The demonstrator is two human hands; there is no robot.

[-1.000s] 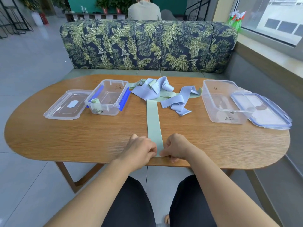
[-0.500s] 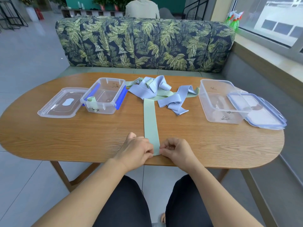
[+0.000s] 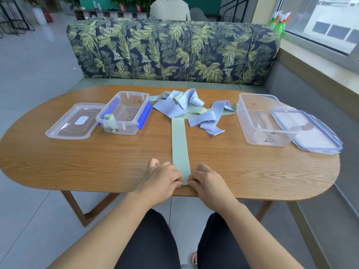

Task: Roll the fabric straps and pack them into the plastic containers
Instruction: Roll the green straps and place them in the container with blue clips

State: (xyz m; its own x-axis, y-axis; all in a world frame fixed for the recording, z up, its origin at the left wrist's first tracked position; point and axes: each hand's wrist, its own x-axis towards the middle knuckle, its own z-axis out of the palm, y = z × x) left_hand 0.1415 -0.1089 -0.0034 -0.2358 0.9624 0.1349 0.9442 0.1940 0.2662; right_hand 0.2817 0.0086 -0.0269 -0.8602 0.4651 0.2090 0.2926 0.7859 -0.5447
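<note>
A long pale green strap (image 3: 179, 144) lies flat down the middle of the wooden table (image 3: 77, 162), its near end by the front edge. My left hand (image 3: 162, 180) and my right hand (image 3: 208, 181) pinch that near end from either side with curled fingers. Its far part runs under a loose heap of light blue straps (image 3: 196, 111). A small clear container with blue clips (image 3: 124, 113) at the left holds one rolled green strap (image 3: 110, 119). A larger clear container (image 3: 266, 121) stands at the right.
The small container's lid (image 3: 71, 122) lies flat at the far left. A blue-rimmed lid (image 3: 308, 131) leans against the large container at the right. A leaf-patterned sofa (image 3: 174, 51) stands behind the table, and a person sits beyond it.
Both hands stay at the strap's near end with only slight finger shifts. The view has tilted a little.
</note>
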